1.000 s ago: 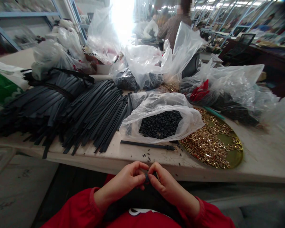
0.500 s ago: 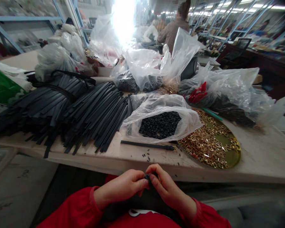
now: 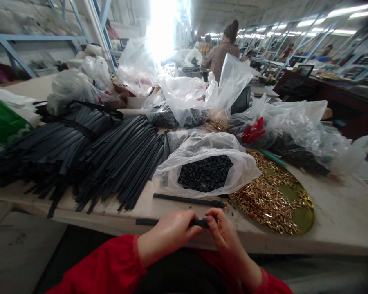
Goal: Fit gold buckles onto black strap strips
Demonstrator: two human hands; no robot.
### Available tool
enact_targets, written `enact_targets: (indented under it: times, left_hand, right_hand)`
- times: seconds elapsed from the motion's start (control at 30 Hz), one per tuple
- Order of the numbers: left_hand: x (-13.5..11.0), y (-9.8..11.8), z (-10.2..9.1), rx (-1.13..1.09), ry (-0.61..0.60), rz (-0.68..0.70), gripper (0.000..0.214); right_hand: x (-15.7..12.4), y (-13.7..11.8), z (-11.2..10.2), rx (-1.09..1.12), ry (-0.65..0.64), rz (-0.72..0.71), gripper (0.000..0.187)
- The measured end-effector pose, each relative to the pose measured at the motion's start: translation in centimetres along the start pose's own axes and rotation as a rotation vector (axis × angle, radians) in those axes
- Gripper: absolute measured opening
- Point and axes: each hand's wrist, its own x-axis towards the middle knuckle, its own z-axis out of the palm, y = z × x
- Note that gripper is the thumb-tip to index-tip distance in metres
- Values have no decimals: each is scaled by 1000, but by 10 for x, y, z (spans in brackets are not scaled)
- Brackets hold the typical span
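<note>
My left hand (image 3: 168, 234) and my right hand (image 3: 222, 232) meet over the table's front edge, both pinched on one black strap (image 3: 147, 222) that sticks out to the left of my left hand. A second black strap (image 3: 187, 200) with a loop at its right end lies on the table just beyond. Behind it an open plastic bag (image 3: 233, 171) holds several small black loops (image 3: 205, 173). A round gold tray (image 3: 303, 220) with several gold buckles (image 3: 270, 196) sits to the right of my right hand.
A big pile of black straps (image 3: 104, 151) covers the table's left half. More plastic bags (image 3: 294, 122) of parts stand behind. A green bag (image 3: 0, 118) is at far left. A person (image 3: 221, 53) works at another table in the background, among blue shelving frames (image 3: 6, 41).
My hands have risen from my lap to the table edge. The strap they hold now lies stretched flat along the edge, where before only a small black bit showed between my fingers.
</note>
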Motion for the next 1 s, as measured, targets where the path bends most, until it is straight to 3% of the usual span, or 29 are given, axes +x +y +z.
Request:
enact_targets:
  times: [0.07, 0.2, 0.3, 0.37, 0.43, 0.57, 0.77, 1.0]
  left_hand:
    - [15, -6, 3, 97, 151, -2, 19]
    - [25, -20, 3, 207, 233, 17, 17]
    - [17, -37, -19, 317, 351, -49, 28]
    - [10, -56, -47, 436, 450, -255, 30]
    - [6, -80, -76, 547, 541, -502, 26]
    - [5, -119, -109, 572, 573, -679, 22]
    - [7, -125, -104, 478, 590, -707, 19]
    - [-4, -118, -113, 206, 645, -664, 10]
  right_hand:
    - [15, 22, -8, -248, 113, -43, 28]
    - [31, 61, -11, -571, 262, -237, 30]
    - [32, 74, -6, -622, 313, -290, 33]
    - [31, 77, -5, -607, 336, -308, 35]
    - [31, 77, -5, -590, 357, -325, 36]
    - [29, 74, -9, -574, 385, -351, 32]
    - [19, 52, -12, -519, 394, -436, 18]
    - [12, 12, -2, -349, 269, -470, 11]
